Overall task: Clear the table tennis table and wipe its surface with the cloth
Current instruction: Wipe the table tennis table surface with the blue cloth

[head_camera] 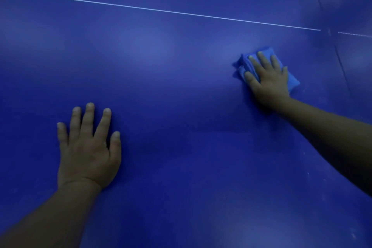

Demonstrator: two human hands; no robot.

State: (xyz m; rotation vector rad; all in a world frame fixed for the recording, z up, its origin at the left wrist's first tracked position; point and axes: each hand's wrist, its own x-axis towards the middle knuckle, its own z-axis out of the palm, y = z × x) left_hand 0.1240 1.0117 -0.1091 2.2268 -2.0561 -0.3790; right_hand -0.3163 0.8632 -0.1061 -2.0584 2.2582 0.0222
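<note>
The deep blue, smooth table tennis table top (181,96) fills the whole view, glossy, with pale patches of reflected light across its middle and along the bottom. A thin white painted line (161,10) runs across the upper part, slanting down from the left edge toward the right, and it breaks where a dark narrow seam (340,62) cuts the surface from top to bottom on the far right; a short faint stretch of the line picks up again beyond that seam. A few tiny pale specks dot the blue near the lower right. Now to the arms: two bare forearms come in, one from the bottom left corner, one from the right edge. The left hand (88,151) lies palm down, flat on the bare table in the lower left, fingers straight and slightly spread, thumb out to the right, holding nothing. The right hand (269,80) reaches farther out, upper right of centre, and presses flat onto the folded light blue cloth (292,82); its fingers are extended and fanned over the fabric, not curled round it. The cloth sits on the table under that palm, below the white line and just left of the seam, its bunched folds poking out past the fingertips on the left and a smooth corner showing on the right of the hand.
</note>
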